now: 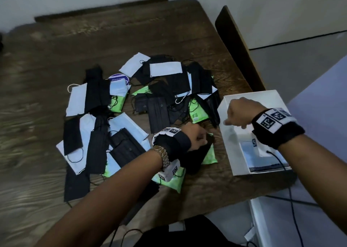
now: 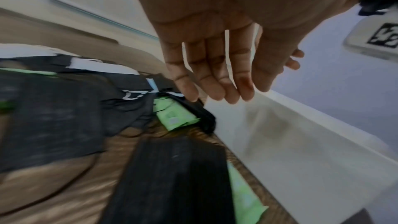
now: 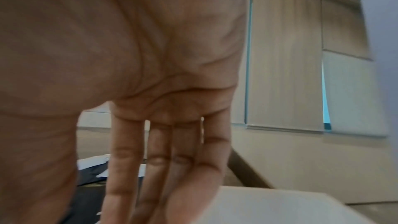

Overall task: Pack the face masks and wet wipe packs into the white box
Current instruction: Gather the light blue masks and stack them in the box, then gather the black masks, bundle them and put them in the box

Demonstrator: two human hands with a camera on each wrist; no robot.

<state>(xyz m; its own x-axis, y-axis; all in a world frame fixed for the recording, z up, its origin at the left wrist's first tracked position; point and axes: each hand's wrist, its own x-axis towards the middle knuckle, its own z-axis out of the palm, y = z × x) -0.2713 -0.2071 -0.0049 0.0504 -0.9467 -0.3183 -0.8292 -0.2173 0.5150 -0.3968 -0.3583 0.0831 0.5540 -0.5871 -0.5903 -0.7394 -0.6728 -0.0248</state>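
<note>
A heap of black and white face masks (image 1: 165, 88) and green wet wipe packs (image 1: 197, 113) covers the middle of the wooden table (image 1: 131, 34). The white box (image 1: 228, 145) stands open at the table's right edge, with a pale mask (image 1: 262, 153) lying flat inside. My left hand (image 1: 203, 137) hovers just left of the box over a black mask (image 1: 195, 158) that lies on a green pack (image 1: 211, 155). In the left wrist view that hand (image 2: 215, 94) has straight fingers and holds nothing. My right hand (image 1: 234, 123) hangs over the box, its fingers (image 3: 120, 168) pointing down, empty.
A dark chair back (image 1: 238, 49) stands behind the table's right side. A black cable (image 1: 291, 190) runs from my right wrist down past the box. More masks lie at the near left (image 1: 93, 149). The far part of the table is bare wood.
</note>
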